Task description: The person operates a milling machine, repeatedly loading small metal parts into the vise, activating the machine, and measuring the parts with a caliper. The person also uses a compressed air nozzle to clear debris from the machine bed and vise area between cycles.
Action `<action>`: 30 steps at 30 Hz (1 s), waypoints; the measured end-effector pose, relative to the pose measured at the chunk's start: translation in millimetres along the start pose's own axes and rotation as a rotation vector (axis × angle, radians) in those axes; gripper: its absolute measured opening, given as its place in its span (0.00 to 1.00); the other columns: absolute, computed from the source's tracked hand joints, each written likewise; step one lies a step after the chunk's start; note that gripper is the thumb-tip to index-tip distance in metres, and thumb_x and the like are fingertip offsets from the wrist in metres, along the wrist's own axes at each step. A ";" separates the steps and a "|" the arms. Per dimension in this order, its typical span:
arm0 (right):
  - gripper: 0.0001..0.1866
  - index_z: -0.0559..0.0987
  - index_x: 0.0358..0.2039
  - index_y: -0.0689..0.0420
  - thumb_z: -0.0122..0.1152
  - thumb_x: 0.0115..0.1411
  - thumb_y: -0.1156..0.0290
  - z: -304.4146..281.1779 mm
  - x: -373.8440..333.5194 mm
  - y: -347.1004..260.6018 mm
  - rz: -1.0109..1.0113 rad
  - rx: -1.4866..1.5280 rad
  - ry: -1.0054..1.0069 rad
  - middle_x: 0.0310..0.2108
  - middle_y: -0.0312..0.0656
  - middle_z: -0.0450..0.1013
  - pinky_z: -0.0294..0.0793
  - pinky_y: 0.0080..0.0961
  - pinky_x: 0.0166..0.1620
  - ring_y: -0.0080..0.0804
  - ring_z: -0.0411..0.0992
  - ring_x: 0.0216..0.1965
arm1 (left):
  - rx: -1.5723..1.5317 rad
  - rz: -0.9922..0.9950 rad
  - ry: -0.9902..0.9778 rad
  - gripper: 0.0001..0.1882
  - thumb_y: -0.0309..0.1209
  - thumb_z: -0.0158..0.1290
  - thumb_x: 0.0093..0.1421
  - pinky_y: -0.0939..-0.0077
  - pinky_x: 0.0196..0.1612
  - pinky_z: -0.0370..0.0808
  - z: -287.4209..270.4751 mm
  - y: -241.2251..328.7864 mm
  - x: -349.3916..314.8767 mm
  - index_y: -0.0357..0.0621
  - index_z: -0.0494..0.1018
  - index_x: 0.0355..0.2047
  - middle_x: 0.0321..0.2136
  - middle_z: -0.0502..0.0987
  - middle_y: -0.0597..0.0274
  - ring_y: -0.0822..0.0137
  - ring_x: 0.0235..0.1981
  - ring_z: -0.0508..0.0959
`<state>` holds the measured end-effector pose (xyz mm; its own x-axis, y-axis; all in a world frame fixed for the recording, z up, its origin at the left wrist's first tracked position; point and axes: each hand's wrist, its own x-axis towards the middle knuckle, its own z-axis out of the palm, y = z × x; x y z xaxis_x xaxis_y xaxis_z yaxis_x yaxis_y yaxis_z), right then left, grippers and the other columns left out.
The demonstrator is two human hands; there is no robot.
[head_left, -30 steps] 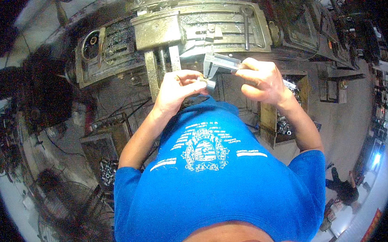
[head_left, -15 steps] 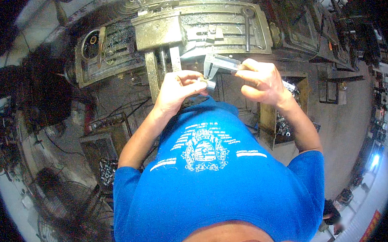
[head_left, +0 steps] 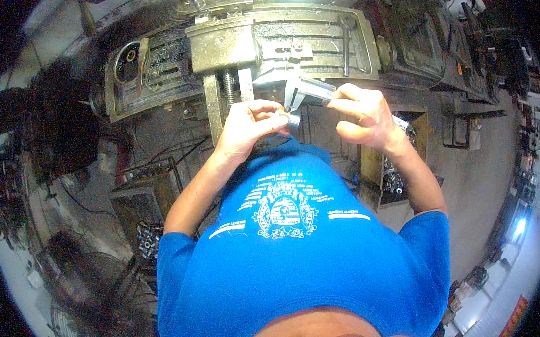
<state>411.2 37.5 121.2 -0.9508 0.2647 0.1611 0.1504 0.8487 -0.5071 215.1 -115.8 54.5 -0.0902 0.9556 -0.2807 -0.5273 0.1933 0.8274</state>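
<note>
Between the fingers and thumb of my left hand (head_left: 247,126) is a small shiny metal part (head_left: 294,122), roughly cylindrical, with its near end showing past the fingertips. My right hand (head_left: 365,114) is wrapped round a caliper (head_left: 312,90) with a grey slide and pale jaws. Its jaws point toward my left hand and meet the upper edge of the metal part. Whether they touch both sides of it I cannot tell. Both hands are in front of a machine vise (head_left: 224,46), apart from it.
The vise sits on a slotted machine table (head_left: 268,22) strewn with metal chips. A wrench (head_left: 346,42) lies at its right end. Below my right forearm stands a wooden box (head_left: 374,169) of metal parts; more parts (head_left: 147,239) lie at lower left, near a fan (head_left: 87,300).
The caliper has tilted a little and its jaws have moved slightly down over the metal part. Both hands keep their hold, nearly in place.
</note>
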 end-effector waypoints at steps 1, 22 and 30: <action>0.16 0.77 0.29 0.61 0.55 0.36 0.71 0.1 0.6 0.0 -0.007 0.014 0.026 0.28 0.46 0.71 0.72 0.28 0.29 0.40 0.72 0.25 | 0.006 0.003 -0.002 0.15 0.24 0.57 0.49 0.76 0.34 0.75 -0.2 -0.1 -0.3 0.29 0.71 0.38 0.30 0.77 0.52 0.66 0.27 0.77; 0.07 0.72 0.24 0.61 0.48 0.42 0.83 79.2 -18.0 40.9 0.524 0.979 0.473 0.24 0.35 0.68 0.57 0.11 0.22 0.13 0.59 0.20 | -0.025 -0.050 0.032 0.13 0.24 0.58 0.48 0.78 0.33 0.75 6.4 1.9 -2.0 0.30 0.72 0.34 0.28 0.76 0.55 0.69 0.27 0.76; 0.10 0.70 0.25 0.61 0.44 0.40 0.84 91.7 -8.0 27.8 0.501 0.875 0.474 0.27 0.38 0.68 0.62 0.14 0.31 0.19 0.64 0.29 | -0.022 -0.070 0.013 0.12 0.24 0.57 0.49 0.81 0.32 0.74 7.4 -1.1 1.7 0.31 0.72 0.34 0.27 0.76 0.57 0.71 0.26 0.76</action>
<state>398.1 17.0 28.2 -0.6086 0.7933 -0.0166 0.0674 0.0308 -0.9972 221.9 -112.7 56.8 -0.0637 0.9368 -0.3441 -0.5507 0.2545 0.7949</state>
